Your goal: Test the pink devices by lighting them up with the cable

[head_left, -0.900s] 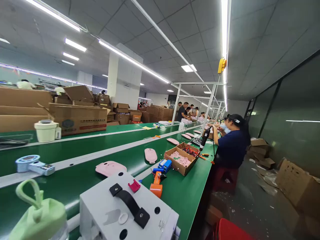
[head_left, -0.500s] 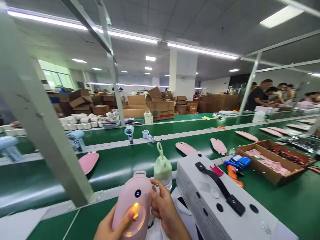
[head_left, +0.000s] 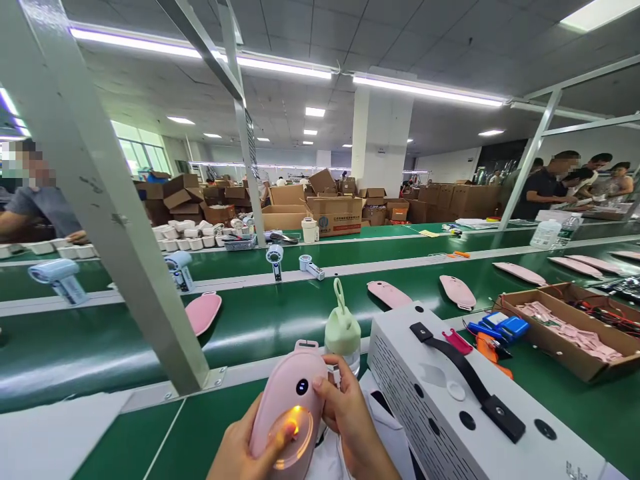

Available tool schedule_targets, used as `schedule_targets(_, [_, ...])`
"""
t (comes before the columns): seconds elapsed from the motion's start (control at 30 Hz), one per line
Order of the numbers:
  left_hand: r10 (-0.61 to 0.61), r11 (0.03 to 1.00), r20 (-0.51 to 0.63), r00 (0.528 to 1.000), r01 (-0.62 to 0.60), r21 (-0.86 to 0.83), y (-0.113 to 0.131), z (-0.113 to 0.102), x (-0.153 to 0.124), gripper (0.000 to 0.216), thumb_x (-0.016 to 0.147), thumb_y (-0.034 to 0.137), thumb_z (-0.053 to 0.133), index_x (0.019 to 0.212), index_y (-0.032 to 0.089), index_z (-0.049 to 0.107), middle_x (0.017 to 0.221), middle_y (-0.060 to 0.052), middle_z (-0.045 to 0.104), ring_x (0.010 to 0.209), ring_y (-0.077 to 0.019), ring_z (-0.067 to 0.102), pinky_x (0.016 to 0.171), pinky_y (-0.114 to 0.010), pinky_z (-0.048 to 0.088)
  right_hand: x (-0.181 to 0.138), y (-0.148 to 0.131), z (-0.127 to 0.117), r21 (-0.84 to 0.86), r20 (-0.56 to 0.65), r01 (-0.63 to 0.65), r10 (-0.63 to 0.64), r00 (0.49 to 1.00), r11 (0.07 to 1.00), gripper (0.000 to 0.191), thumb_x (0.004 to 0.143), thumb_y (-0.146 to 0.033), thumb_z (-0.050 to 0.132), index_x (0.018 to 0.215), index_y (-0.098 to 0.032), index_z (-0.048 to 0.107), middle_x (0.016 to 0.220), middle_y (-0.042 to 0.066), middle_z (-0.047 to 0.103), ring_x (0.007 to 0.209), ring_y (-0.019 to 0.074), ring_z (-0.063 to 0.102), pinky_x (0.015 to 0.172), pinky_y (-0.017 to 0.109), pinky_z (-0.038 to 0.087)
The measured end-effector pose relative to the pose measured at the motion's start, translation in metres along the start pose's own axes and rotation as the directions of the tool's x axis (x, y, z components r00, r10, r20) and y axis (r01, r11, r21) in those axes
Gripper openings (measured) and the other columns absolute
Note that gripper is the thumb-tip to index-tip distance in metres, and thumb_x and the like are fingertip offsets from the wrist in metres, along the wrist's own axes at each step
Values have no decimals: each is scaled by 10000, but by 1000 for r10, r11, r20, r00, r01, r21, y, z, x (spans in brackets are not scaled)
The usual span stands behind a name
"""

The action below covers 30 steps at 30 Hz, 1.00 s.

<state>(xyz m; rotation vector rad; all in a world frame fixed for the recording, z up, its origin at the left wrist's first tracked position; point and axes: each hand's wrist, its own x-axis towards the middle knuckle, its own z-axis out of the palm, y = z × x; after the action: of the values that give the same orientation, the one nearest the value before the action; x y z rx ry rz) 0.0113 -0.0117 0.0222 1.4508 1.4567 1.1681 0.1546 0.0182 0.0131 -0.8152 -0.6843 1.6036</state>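
A pink handheld device (head_left: 290, 407) is held upright above the near edge of the green bench (head_left: 150, 440), seemingly so its face can be checked; the left hand (head_left: 240, 453) has its fingers clamped on the lower body, thumb on the glowing amber disc; the right hand (head_left: 345, 420) has its fingers closed on the right edge. Against the earlier frame, the device is seen higher and further right; a seated person (head_left: 35, 200) is now in view at far left.

Large factory hall under a tiled ceiling (head_left: 425, 33) with long strip lights (head_left: 200, 53). White pillar (head_left: 377, 143) mid-room, bright windows (head_left: 140, 157) far left. Green benches (head_left: 250, 320) in rows; stacked cardboard boxes (head_left: 335, 213) behind; grey steel frame post (head_left: 100, 193) close by.
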Motion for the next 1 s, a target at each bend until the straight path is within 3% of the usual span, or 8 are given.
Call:
schedule_targets(0.3, [19,1000,-55,998,-19,-17,-3,-2,1,611,600,556,668,1103,225,565,1036,-28,692,915,-248,634,757,-220,493,0,1,-1,-52,20,18,-17,1000,998,254,604,-223,698,804,-204,544,501,-113,390,408,28,143,409,170,112])
schedule_targets(0.7, [2,999,87,996,-5,34,-7,-9,5,652,632,526,624,1202,234,500,1092,-20,667,1031,-255,590,829,-248,477,-1,1,0,-62,-11,49,-50,999,997,246,598,-242,711,770,-190,542,476,-126,318,419,31,74,406,179,50])
schedule_targets(1.0, [16,999,93,996,-19,27,-9,-8,5,707,590,474,691,1223,239,479,1149,-8,643,1034,-235,588,872,-255,463,-4,1,4,-105,-80,48,-57,995,993,250,591,-274,711,764,-192,550,503,-106,361,438,44,149,427,175,82])
